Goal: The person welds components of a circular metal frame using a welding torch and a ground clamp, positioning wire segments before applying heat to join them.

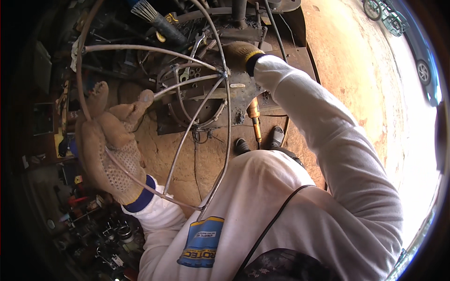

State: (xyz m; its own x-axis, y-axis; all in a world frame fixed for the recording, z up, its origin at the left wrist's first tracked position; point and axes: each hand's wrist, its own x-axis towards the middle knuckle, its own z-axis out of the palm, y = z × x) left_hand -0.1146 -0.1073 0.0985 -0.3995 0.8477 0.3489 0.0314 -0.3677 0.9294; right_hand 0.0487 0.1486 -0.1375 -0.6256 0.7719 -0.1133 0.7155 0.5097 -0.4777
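Observation:
A round frame of bent metal rods (224, 74), its spokes meeting at a welded joint, stands before me and reaches down to my shirt. My left hand (115, 140), in a knitted work glove, wraps round its outer ring at the left, with the thumb lying against a spoke. Over a dark steel workbench (243, 96) stretches my right arm. My right hand (241, 52), gloved too, is low at the bench top beyond the welded joint; its fingers are too hidden to read. Beside the joint lies an open-ended wrench (191, 56) among curved metal pieces.
A bristle brush (159, 22) lies at the back left. Below the bench edge hangs an orange-handled tool (253, 112), near my sandalled feet. A thin cable (195, 168) runs along the brown floor. Tools and parts (112, 234) crowd the left; a blue car (424, 65) stands far right.

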